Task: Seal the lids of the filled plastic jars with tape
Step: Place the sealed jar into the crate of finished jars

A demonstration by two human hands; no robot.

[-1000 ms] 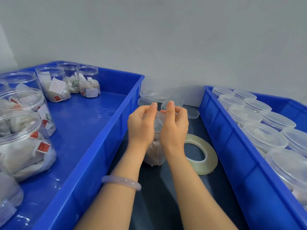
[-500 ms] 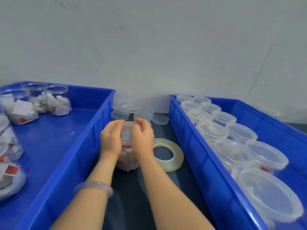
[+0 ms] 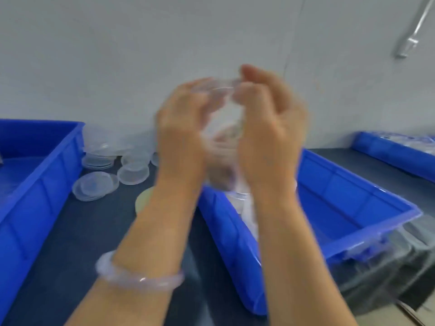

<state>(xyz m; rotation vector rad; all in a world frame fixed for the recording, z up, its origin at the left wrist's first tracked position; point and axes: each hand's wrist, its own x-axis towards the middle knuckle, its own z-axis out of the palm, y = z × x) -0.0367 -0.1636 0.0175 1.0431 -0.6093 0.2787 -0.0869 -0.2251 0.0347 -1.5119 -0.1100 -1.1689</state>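
1. The left hand (image 3: pixel 181 130) and right hand (image 3: pixel 267 137) both curl round a clear jar (image 3: pixel 221 149), up in the air (it looks blurry).
2. The tape roll (image 3: pixel 143 201) lies on the dark table (image 3: pixel 89 236) beside a blue bin (image 3: pixel 235 245).

You had no text, label, brand, number or sign that could be read. The jar (image 3: pixel 223 147) held up in front of you was smeared by motion, so any print on it or inside it could not be made out. The loose lids (image 3: pixel 134 174) on the desk (image 3: pixel 98 231) and the blue bins (image 3: pixel 353 196) were too blurred to show any lettering.
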